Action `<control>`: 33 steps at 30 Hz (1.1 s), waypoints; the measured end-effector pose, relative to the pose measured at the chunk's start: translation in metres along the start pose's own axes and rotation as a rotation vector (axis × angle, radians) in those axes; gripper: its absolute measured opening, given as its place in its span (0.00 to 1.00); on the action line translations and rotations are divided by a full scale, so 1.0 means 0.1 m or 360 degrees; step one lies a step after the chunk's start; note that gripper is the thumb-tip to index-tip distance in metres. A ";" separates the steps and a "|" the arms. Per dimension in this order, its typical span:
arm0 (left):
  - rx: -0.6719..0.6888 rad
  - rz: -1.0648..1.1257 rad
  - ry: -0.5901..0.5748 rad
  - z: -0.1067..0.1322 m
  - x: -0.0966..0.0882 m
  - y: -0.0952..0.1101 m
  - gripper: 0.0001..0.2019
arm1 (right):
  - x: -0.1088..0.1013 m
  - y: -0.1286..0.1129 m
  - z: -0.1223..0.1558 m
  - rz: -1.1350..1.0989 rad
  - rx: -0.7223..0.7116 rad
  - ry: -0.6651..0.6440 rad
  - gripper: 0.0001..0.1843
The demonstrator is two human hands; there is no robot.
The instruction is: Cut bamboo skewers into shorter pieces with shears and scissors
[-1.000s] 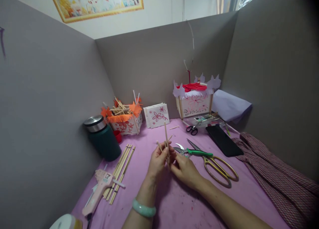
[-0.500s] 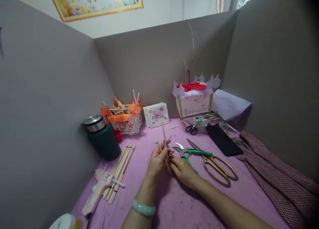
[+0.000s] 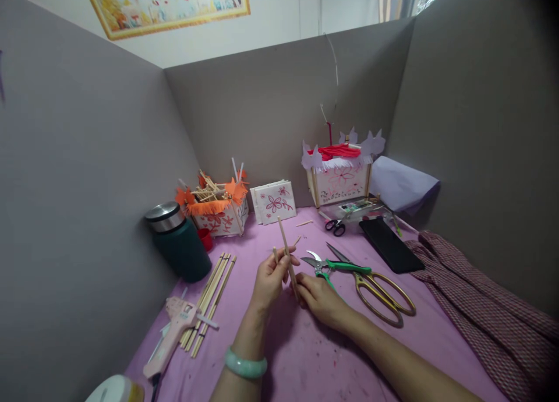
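My left hand is closed round thin wooden sticks above the middle of the table. One long stick slants up past the fingertips, and a shorter end pokes out beside the thumb. My right hand is closed at the lower end of the long stick, its fingertips partly hidden. Just right of the hands lie green-handled pruning shears and large gold-handled scissors. On the left, several bundled sticks lie beside a pink glue gun.
A dark green flask stands left, near an orange-trimmed box of sticks and a red cup. Flower-drawn cards and a purple-trimmed box stand behind. A phone, small scissors and checked cloth lie right.
The long stick has tilted further left at its top, its lower end now at my right fingertips. Both hands stay close together in nearly the same place.
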State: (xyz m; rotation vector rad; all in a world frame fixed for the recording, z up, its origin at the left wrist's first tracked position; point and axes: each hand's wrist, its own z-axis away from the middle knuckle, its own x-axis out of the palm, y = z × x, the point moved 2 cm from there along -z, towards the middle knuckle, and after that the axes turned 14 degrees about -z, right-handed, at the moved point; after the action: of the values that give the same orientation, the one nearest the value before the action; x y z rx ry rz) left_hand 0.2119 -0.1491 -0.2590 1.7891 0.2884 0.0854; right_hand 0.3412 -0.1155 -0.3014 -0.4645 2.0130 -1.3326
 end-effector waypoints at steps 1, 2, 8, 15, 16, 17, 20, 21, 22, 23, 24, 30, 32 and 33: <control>-0.0012 0.0023 0.0011 0.00 0.01 0.00 0.18 | 0.00 0.00 0.00 0.0012 -0.0014 0.0009 0.12; -0.0025 0.0039 0.0023 0.00 0.02 0.01 0.18 | 0.00 0.00 0.01 0.0033 -0.0036 0.0020 0.11; -0.0121 0.0089 0.0079 0.03 0.06 0.08 0.16 | 0.01 0.02 0.00 0.0165 -0.0110 0.0045 0.08; -0.0226 0.0210 0.0167 0.01 0.03 0.05 0.18 | 0.02 -0.02 0.02 0.0030 -0.0045 -0.0053 0.11; -0.0246 0.0223 0.0196 0.01 0.02 0.03 0.18 | 0.03 -0.03 0.03 -0.0061 -0.0008 -0.0097 0.12; -0.0270 0.0238 0.0222 0.00 0.00 0.01 0.19 | 0.05 -0.03 0.04 -0.0185 0.0040 -0.0147 0.13; -0.0347 0.0295 0.0246 -0.02 -0.03 -0.04 0.21 | 0.09 -0.03 0.06 -0.0617 0.0215 -0.0286 0.16; -0.0367 0.0320 0.0237 -0.03 -0.03 -0.05 0.21 | 0.10 -0.03 0.06 -0.0733 0.0265 -0.0320 0.18; -0.0383 0.0347 0.0229 -0.03 -0.04 -0.06 0.22 | 0.10 -0.03 0.06 -0.0821 0.0305 -0.0345 0.19; -0.0398 0.0375 0.0220 -0.03 -0.04 -0.07 0.22 | 0.10 -0.03 0.06 -0.0884 0.0332 -0.0365 0.21; -0.0411 0.0403 0.0212 -0.03 -0.05 -0.08 0.22 | 0.10 -0.04 0.06 -0.0929 0.0348 -0.0372 0.22; -0.0484 0.0451 0.0283 -0.03 -0.09 -0.12 0.22 | 0.08 0.02 0.05 -0.1031 0.0356 -0.0374 0.24; -0.0488 0.0437 0.0321 -0.03 -0.10 -0.13 0.22 | 0.07 0.04 0.06 -0.0923 0.0307 -0.0322 0.22; -0.0485 0.0428 0.0335 -0.03 -0.11 -0.13 0.22 | 0.05 0.03 0.06 -0.0797 0.0229 -0.0244 0.21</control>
State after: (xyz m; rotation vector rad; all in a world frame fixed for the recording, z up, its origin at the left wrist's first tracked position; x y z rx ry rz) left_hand 0.1988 -0.1462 -0.2695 1.5069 0.1715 0.4861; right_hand 0.3423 -0.1211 -0.3076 -1.0181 1.7206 -1.6629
